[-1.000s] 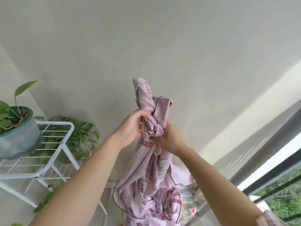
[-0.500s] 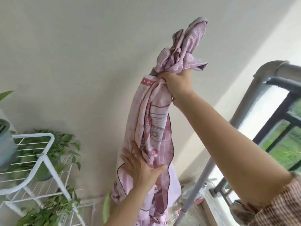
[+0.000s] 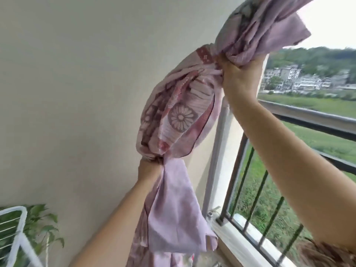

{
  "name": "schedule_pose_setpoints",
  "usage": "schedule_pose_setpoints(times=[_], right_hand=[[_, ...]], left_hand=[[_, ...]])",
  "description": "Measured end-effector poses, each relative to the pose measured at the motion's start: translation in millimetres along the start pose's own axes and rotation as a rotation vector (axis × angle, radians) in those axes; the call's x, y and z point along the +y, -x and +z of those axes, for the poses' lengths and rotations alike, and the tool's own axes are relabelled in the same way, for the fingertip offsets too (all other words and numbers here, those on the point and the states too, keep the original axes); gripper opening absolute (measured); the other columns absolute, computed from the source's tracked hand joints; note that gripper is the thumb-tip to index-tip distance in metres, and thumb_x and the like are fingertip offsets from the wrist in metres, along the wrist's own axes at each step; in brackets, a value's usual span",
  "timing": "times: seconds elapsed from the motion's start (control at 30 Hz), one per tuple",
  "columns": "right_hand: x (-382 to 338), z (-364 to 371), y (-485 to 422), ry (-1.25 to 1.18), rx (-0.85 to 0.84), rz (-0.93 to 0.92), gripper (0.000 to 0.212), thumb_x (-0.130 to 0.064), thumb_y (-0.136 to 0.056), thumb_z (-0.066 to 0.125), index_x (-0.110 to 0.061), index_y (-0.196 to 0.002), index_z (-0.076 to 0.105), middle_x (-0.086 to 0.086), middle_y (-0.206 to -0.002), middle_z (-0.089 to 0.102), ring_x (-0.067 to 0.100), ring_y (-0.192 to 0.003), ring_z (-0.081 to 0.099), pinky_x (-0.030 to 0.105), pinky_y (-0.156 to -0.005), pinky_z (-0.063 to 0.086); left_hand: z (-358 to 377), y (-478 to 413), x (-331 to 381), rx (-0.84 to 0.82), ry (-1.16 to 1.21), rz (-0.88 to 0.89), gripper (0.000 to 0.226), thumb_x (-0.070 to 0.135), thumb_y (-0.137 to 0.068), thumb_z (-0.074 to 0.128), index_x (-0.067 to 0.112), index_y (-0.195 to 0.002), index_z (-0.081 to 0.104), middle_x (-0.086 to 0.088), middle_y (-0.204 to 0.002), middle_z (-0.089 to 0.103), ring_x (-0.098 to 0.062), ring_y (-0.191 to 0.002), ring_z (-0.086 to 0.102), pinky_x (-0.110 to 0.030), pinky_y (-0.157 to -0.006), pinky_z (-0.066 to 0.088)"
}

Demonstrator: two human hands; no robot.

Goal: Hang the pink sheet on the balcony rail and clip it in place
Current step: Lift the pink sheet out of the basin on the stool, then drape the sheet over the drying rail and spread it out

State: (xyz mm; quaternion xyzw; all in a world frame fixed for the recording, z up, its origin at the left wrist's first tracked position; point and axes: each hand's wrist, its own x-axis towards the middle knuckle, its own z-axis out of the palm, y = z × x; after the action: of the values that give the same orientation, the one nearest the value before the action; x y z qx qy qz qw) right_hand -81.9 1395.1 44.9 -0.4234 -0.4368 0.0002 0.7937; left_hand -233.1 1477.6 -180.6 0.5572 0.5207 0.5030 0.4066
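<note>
— Where is the pink sheet (image 3: 179,116) sitting?

— It is hanging bunched between both hands, up against the wall (image 3: 77,93).

— What is the right hand (image 3: 240,78) doing?

— It is gripping the gathered top, raised high, with loose cloth spilling above it.

— And the left hand (image 3: 149,170)?

— It is clenching the sheet lower down, with the tail drooping below it. The balcony rail (image 3: 312,117) is running just beyond the right forearm, apart from the sheet.

Sheet up in my hands

My right hand (image 3: 240,78) grips the bunched pink sheet (image 3: 179,116) high, my left hand (image 3: 149,169) clutches it lower; it touches no rail.
</note>
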Motion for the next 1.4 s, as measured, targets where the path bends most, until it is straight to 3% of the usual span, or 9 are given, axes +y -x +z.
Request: schedule_pose_setpoints(times=[0.23,0.43,0.67,0.83,0.93,1.03,1.2,1.3,1.4], right_hand=[[1,-116,-4,1.170,-0.503,-0.581,0.079,0.012,-0.079,0.056,-0.029,-0.140,0.029,0.001,-0.157,0.020,0.029,-0.052,0.060,0.034,-0.043,0.051],[-78,-204,-26,0.621,-0.144,-0.096,0.070,-0.002,-0.065,0.049,-0.029,-0.130,0.047,0.001,-0.123,0.061,0.020,-0.093,0.062,0.034,-0.075,0.052],[-193,-318,-48,0.337,0.059,-0.131,0.075,-0.026,-0.060,0.062,-0.046,-0.128,0.036,0.006,-0.143,0.037,0.032,-0.116,0.052,0.053,-0.099,0.046],[-244,-408,-71,0.475,0.156,-0.320,0.062,-0.045,-0.061,0.068,-0.070,-0.099,0.027,-0.005,-0.127,0.032,0.025,-0.110,0.049,0.035,-0.098,0.042],[-247,-458,-98,0.669,0.277,-0.349,0.070,-0.037,-0.071,0.066,-0.055,-0.122,0.021,-0.002,-0.137,0.022,0.034,-0.112,0.050,0.043,-0.094,0.047],[-222,-501,-114,0.875,0.349,-0.241,0.089,-0.035,-0.075,0.065,-0.045,-0.142,0.008,0.014,-0.151,0.001,0.045,-0.129,0.034,0.055,-0.098,0.042],[-167,-544,-111,1.084,0.188,0.226,0.101,-0.041,-0.080,0.065,-0.042,-0.147,-0.011,0.034,-0.151,-0.003,0.050,-0.129,0.036,0.045,-0.102,0.038],[-165,-544,-106,1.285,-0.120,0.503,0.052,-0.027,-0.082,0.063,-0.011,-0.130,0.049,0.027,-0.129,0.048,0.035,-0.113,0.053,0.036,-0.089,0.047],[-177,-530,-93,1.278,-0.273,0.486,0.024,-0.020,-0.084,0.062,-0.001,-0.098,0.064,0.011,-0.095,0.059,0.020,-0.083,0.054,0.030,-0.072,0.048]], left_hand=[[17,36,150,-0.343,0.382,0.094,0.013,0.010,-0.088,0.051,0.015,-0.097,0.059,-0.005,-0.078,0.065,-0.011,-0.065,0.063,-0.022,-0.056,0.050],[62,111,289,-0.638,0.675,0.267,0.035,0.008,-0.083,0.059,0.017,-0.116,0.055,0.000,-0.070,0.070,-0.010,-0.061,0.069,-0.018,-0.055,0.052],[157,235,418,-0.944,0.766,0.346,0.039,0.025,-0.086,0.060,0.011,-0.123,0.059,-0.010,-0.111,0.069,-0.024,-0.101,0.066,-0.035,-0.097,0.049],[225,331,491,-1.002,0.781,0.452,0.042,0.029,-0.094,0.050,0.006,-0.130,0.051,-0.011,-0.112,0.062,-0.021,-0.090,0.062,-0.035,-0.084,0.052],[265,367,510,-1.165,0.754,0.522,0.034,0.032,-0.096,0.044,0.010,-0.121,0.054,-0.002,-0.096,0.062,-0.012,-0.077,0.064,-0.028,-0.071,0.056],[315,381,497,-1.275,0.655,0.540,0.020,0.026,-0.096,0.043,0.013,-0.107,0.052,0.002,-0.091,0.060,0.002,-0.067,0.066,-0.015,-0.060,0.052],[380,371,443,-1.422,0.474,0.383,0.029,0.032,-0.082,0.057,0.010,-0.099,0.065,-0.011,-0.088,0.072,-0.025,-0.070,0.067,-0.028,-0.059,0.055],[390,359,413,-1.504,0.082,0.347,0.023,0.039,-0.082,0.058,0.020,-0.086,0.071,-0.011,-0.086,0.064,-0.019,-0.056,0.060,-0.023,-0.047,0.048],[380,345,400,-1.384,-0.186,0.448,0.038,0.046,-0.084,0.058,0.026,-0.116,0.057,0.000,-0.113,0.049,-0.025,-0.104,0.054,-0.037,-0.079,0.049]])
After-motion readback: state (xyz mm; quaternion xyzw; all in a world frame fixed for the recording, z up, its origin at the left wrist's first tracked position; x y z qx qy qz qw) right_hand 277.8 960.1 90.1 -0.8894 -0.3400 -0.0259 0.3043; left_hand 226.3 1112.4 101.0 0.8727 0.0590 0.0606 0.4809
